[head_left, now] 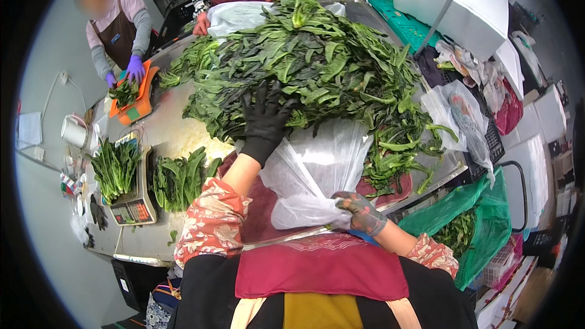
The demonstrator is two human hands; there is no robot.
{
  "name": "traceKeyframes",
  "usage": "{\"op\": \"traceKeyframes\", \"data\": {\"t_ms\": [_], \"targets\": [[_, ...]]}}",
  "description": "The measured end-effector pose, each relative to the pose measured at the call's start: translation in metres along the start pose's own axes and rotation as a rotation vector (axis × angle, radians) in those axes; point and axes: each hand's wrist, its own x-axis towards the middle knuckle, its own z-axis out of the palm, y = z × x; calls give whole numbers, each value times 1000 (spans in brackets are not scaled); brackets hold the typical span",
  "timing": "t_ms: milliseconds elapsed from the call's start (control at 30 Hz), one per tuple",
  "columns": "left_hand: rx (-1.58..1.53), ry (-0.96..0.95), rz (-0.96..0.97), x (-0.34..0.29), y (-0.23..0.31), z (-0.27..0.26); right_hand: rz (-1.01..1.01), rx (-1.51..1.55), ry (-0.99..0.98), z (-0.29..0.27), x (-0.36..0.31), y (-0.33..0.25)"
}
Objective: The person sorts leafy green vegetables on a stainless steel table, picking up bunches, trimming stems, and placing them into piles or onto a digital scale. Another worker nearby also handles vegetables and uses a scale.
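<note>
Two gloved hands share the work: left hand (265,119) spreads open-fingered on the greens (317,61), probably raking; right hand (359,210) pinches the bag (317,170) open.

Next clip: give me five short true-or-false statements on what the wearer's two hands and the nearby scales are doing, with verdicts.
1. The black-gloved left hand rests on the big heap of dark green leafy vegetables. True.
2. The right hand is bare. False: it wears a grey patterned glove.
3. The right hand grips a clear plastic bag. True.
4. The weighing scale has nothing on it. False: greens lie on it.
5. The green plastic bag sits on the metal table. False: it hangs beside it.
</note>
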Motion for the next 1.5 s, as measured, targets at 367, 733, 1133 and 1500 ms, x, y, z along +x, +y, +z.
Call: {"op": "traceKeyframes", "data": {"t_ms": [367, 733, 1133, 1500], "targets": [[46, 81, 61, -1, 12, -5, -64, 1074, 662, -178, -85, -114], [88, 63, 32, 1, 22, 1, -132, -1544, 1653, -560, -251, -184], [96, -57, 24, 1, 28, -15, 1109, -1407, 530, -427, -120, 1], [-61, 60, 36, -1, 42, -73, 684, -1173, 424, -290, -59, 78]]}}
